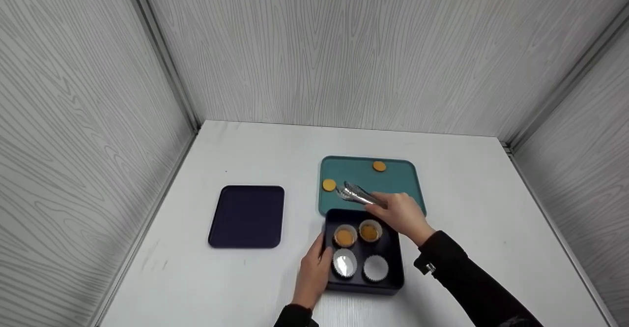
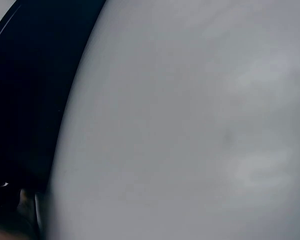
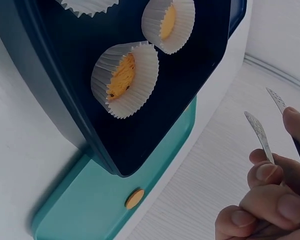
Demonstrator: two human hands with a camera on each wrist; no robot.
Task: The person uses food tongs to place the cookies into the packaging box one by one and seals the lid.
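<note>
My right hand grips silver tongs over the teal tray; their tips stand apart in the right wrist view, with nothing between them. Close to the tips lies a round yellow-orange cookie at the tray's left side, and another cookie is at its far edge. My left hand holds the left wall of a deep dark blue box, thumb at the rim. Inside, two white paper baking cups at the far end hold orange cookies; two nearer cups show only white inside.
A flat dark navy tray lies on the white table to the left. The box's far edge overlaps the teal tray's near edge in the head view. Grey wood-grain panels enclose the table at the back and both sides.
</note>
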